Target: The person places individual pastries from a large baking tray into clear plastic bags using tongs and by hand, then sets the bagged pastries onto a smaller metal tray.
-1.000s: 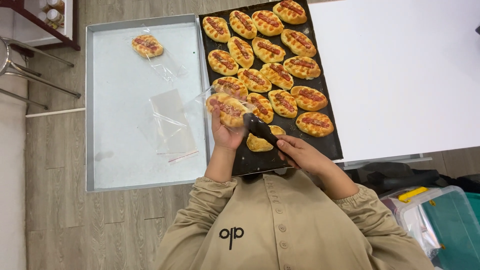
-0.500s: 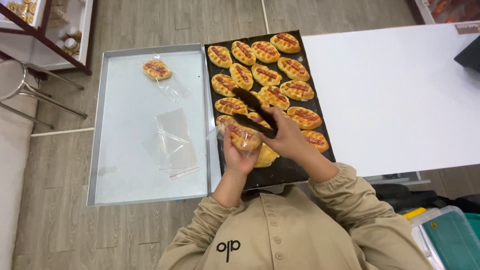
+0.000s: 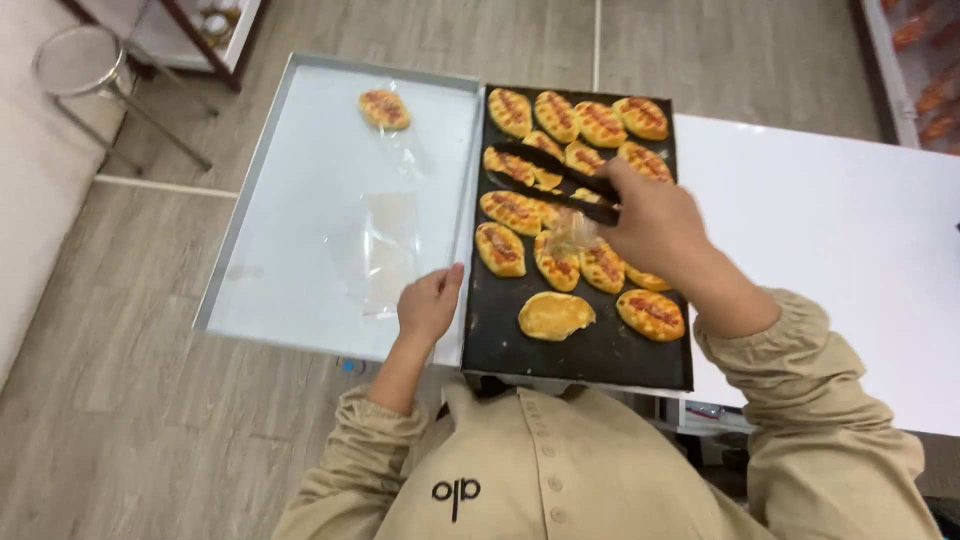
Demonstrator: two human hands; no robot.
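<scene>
1. the black long-armed tongs (image 3: 555,180) lie over the upper rows of the dark rectangular baking tray (image 3: 580,360), their long axis running from the grip at right toward the upper left, tips pointing at the tray's far left corner.
2. our right hand (image 3: 650,225) is clamped on the tongs' rear end, fingers curled together round both arms; the arms stand slightly apart at the tips.
3. the tips rest among oval golden buns with red stripes (image 3: 600,120); we cannot tell whether they pinch one.
4. our left hand (image 3: 430,305) rests at the seam between the dark tray and the silver metal tray (image 3: 290,290), fingers loosely together, holding nothing.
5. on the silver tray lie clear plastic bags (image 3: 380,245) and one bagged bun (image 3: 384,108) at the far edge.
6. a plain round flat bun (image 3: 555,314) sits near the dark tray's near edge.
</scene>
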